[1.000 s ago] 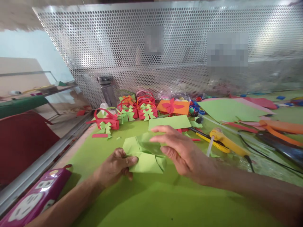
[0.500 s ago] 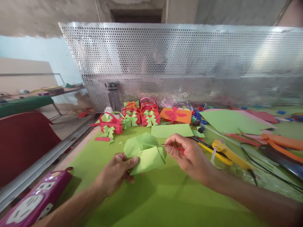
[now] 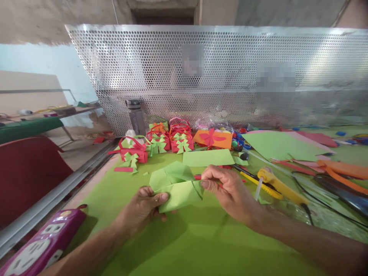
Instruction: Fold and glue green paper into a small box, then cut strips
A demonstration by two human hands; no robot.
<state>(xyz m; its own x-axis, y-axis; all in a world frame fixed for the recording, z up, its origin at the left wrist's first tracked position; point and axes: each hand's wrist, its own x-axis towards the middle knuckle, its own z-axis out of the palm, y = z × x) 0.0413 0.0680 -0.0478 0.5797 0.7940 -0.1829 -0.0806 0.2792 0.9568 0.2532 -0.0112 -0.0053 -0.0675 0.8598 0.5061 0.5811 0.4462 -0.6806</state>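
Whereas a second ago the right hand (image 3: 228, 191) was spread loosely over the folded light-green paper (image 3: 179, 195), its thumb and forefinger have now come together at the paper's right-end flap (image 3: 197, 188), apparently pinching its edge. The left hand (image 3: 143, 207) keeps the opposite end clamped under its thumb, so the piece, upper side gaping, is held between both hands just above the green-covered worktop (image 3: 184, 245). That change seems to turn the work from steadying the paper to shaping its end. The yellow glue gun (image 3: 283, 188) lies to the right, untouched, beside the yellow utility knife (image 3: 266, 186). No brand or writing can be read on these, on the grey water bottle (image 3: 137, 119) or on the purple power strip (image 3: 61, 232).
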